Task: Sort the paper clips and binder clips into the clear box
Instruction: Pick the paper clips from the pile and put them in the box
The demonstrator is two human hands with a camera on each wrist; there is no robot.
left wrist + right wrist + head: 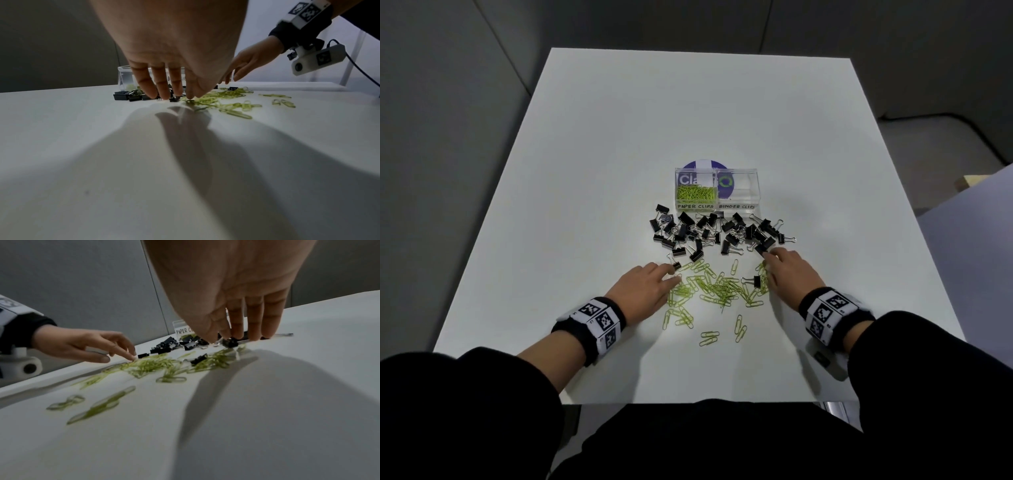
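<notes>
The clear box [738, 202] stands mid-table, with green paper clips [695, 192] in its left compartment and nothing seen in its right one, labelled for binder clips. Black binder clips [722, 233] lie heaped in front of it. Nearer me, loose green paper clips [717, 287] are spread out, with one stray binder clip [755, 281] among them. My left hand [671, 274] reaches down with straight fingers [162, 91], the tips touching a binder clip [173, 99] at the heap's left edge. The right hand [768, 260] has straight fingertips [255, 335] on a binder clip [231, 343] at the heap's right edge.
The white table [585, 171] has bare surface left, right and beyond the box. A round purple label [703, 163] lies under the box. A few paper clips [739, 327] lie apart near the front edge. A second pale surface [969, 233] adjoins on the right.
</notes>
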